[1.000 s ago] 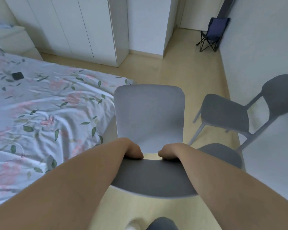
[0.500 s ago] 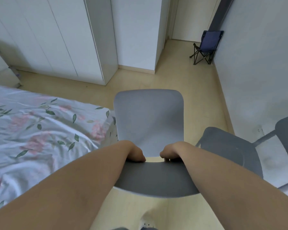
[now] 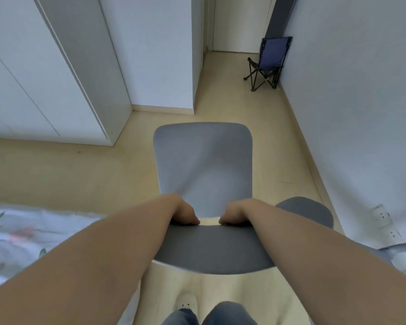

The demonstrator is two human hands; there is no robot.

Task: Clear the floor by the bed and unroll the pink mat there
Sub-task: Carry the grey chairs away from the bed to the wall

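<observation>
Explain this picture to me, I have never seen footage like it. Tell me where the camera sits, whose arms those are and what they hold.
There is no machine here. A person wears a wide-angle camera on the head, looking forward and down, so the two bare arms are the wearer's own. The left hand and right hand grip a grey chair by the top edge of its backrest. A second grey chair stands just to the right, near the wall. The bed, with a flowered cover, is at lower left. White wardrobes stand ahead, and a blue folding chair sits far down the pale floor.
</observation>
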